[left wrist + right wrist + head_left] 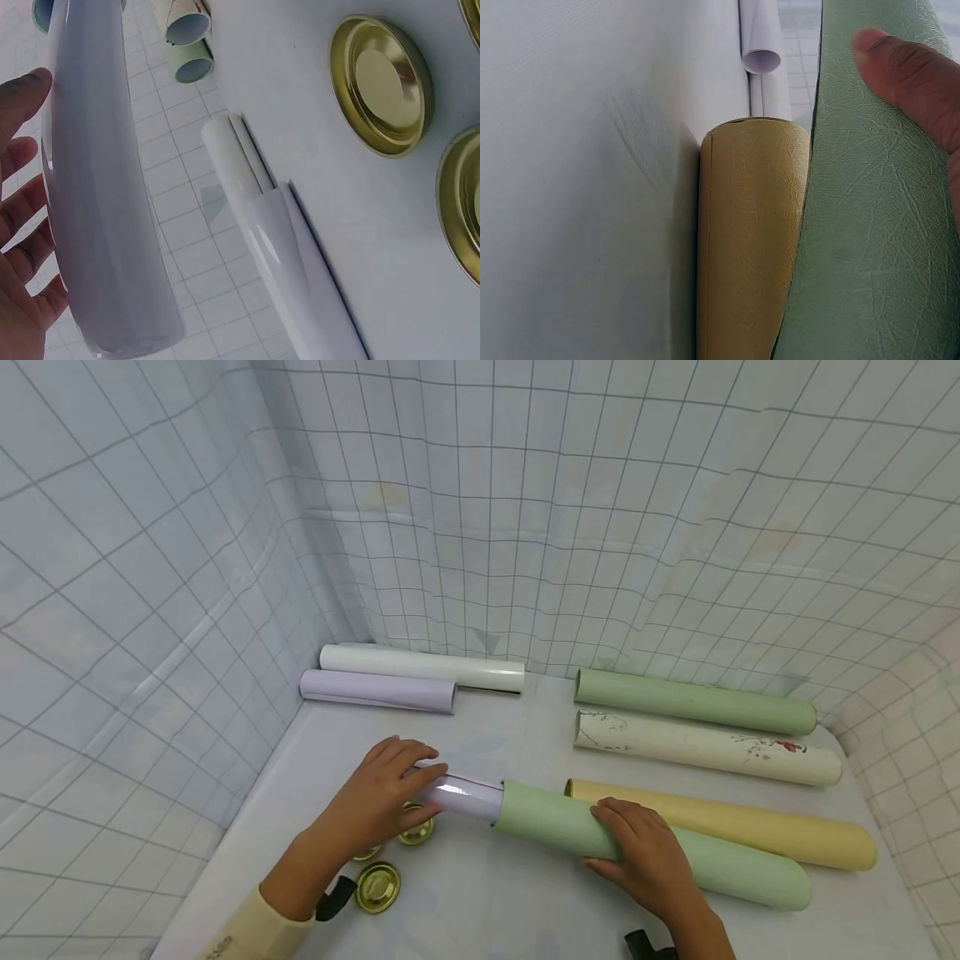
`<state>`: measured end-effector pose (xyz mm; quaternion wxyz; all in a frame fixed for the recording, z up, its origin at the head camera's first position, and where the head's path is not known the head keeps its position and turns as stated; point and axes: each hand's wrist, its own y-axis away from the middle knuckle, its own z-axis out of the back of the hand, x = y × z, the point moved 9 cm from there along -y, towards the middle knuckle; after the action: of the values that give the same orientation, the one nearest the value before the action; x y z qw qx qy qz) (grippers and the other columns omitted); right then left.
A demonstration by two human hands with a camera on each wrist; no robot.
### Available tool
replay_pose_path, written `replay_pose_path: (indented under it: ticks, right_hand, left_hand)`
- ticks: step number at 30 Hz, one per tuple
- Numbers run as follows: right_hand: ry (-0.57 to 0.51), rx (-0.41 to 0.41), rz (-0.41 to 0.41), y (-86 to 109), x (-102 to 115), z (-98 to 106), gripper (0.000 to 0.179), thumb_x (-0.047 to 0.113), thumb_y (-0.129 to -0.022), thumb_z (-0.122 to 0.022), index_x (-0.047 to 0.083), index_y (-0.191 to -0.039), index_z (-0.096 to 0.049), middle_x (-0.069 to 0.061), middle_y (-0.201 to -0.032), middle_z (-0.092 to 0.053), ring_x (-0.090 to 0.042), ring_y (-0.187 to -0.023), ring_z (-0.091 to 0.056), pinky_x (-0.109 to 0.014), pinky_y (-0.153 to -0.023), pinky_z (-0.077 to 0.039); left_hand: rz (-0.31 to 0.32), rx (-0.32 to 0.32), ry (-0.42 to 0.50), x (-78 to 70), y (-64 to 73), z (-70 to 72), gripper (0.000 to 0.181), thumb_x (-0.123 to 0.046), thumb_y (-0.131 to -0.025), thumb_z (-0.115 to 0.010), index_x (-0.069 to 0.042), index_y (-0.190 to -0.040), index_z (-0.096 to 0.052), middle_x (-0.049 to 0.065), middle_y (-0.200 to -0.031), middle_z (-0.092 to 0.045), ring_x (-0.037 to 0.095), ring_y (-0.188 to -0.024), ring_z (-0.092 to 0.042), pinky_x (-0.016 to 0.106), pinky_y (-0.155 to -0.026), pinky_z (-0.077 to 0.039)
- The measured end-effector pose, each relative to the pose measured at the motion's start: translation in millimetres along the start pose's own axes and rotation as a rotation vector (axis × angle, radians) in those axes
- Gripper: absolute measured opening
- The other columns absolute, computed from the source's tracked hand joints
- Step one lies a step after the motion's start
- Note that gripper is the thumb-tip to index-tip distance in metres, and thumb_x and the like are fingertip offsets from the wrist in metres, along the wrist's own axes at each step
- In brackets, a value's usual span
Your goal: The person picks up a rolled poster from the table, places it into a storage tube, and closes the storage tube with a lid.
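The fingers of your left hand are bent around a shiny purple roll, with your thumb on the side near you, so you are holding it. Your right hand is grasping the long green roll, with its fingers over the top and its thumb along the side. The purple roll lies between your two hands, and its right end looks to be in the open mouth of the green roll.

Just behind the green roll is a yellow roll. They lie side by side, and your right wrist view shows the green one covering part of the yellow one.

Under and near your left wrist are three shiny gold lids on the white table. Your arm hides part of one. You have a black strap on your left wrist and a cream sleeve behind it.

Farther back on the right is a cream roll with red flowers and thin twigs on it. Behind that lies another green roll, the far one. At the back left, a second purple roll sits in front of a longer white roll. Behind everything hangs white cloth with dark squares.
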<state>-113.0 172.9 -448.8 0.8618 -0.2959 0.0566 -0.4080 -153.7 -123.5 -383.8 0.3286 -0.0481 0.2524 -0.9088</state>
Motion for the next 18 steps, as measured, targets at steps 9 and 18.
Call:
replay_pose_path:
  ticks: [9, 18]
  right_hand:
    - [-0.007, 0.009, -0.006, -0.1, 0.4, 0.8, 0.082, 0.036, -0.055, -0.096, 0.006, -0.124, -0.063, -0.008, -0.122, -0.064, -0.028, -0.107, -0.062, -0.047, -0.085, -0.051]
    - [-0.012, -0.007, 0.006, -0.9, 2.2, 3.3, 0.081, 0.036, -0.055, -0.095, 0.005, -0.123, -0.064, -0.009, -0.121, -0.065, -0.029, -0.106, -0.063, -0.047, -0.086, -0.050]
  left_hand:
    - [0.013, -0.009, -0.011, 14.9, 12.2, 0.4, 0.058, -0.036, -0.068, -0.091, -0.014, -0.117, -0.069, 0.007, -0.120, -0.061, 0.027, -0.113, -0.056, 0.057, -0.100, -0.043]
    - [0.005, -0.004, -0.007, 15.4, 14.6, 0.6, 0.056, -0.033, -0.070, -0.090, -0.013, -0.117, -0.068, 0.008, -0.118, -0.063, 0.029, -0.109, -0.058, 0.052, -0.096, -0.046]
